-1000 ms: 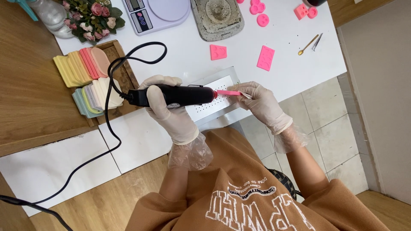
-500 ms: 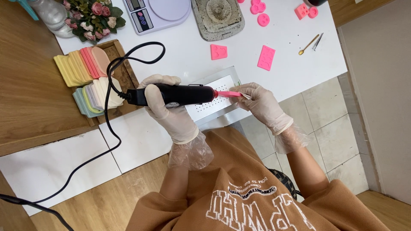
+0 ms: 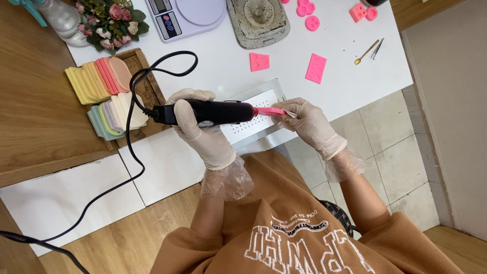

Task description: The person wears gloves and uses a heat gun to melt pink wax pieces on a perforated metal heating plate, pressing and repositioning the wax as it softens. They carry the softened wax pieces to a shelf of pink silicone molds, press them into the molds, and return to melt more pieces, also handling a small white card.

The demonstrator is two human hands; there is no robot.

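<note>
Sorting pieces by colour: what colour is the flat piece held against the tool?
Pink piece, clearest in the head view.

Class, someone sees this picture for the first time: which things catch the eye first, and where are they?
At the centre, the gloved left hand grips a black corded rotary tool, its tip against a pink piece pinched by the gloved right hand over a perforated metal box. On the left, pastel slabs fan out in a wooden tray.

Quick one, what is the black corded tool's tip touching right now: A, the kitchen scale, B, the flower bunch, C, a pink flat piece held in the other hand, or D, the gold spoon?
C: the black corded tool in the left hand meets the pink flat piece pinched by the right hand.
</note>
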